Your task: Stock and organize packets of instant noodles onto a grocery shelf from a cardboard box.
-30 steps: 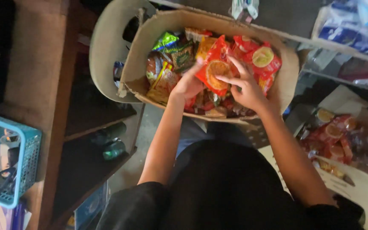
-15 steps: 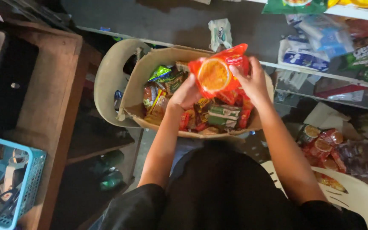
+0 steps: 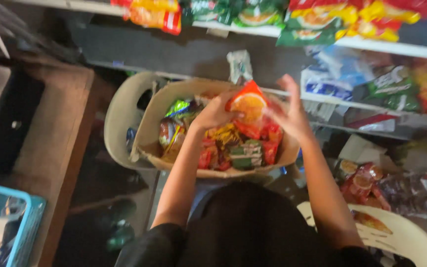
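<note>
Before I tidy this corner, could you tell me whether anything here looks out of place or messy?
Loose snack packets lie heaped right of the cardboard box, not shelved. Otherwise, both hands, left hand and right hand, hold an orange packet above it.

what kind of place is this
Probably a small snack shop or its stockroom: shelves hold rows of packets, a cardboard box is full of snack packs, and the left hand and right hand lift an orange packet from it.
</note>
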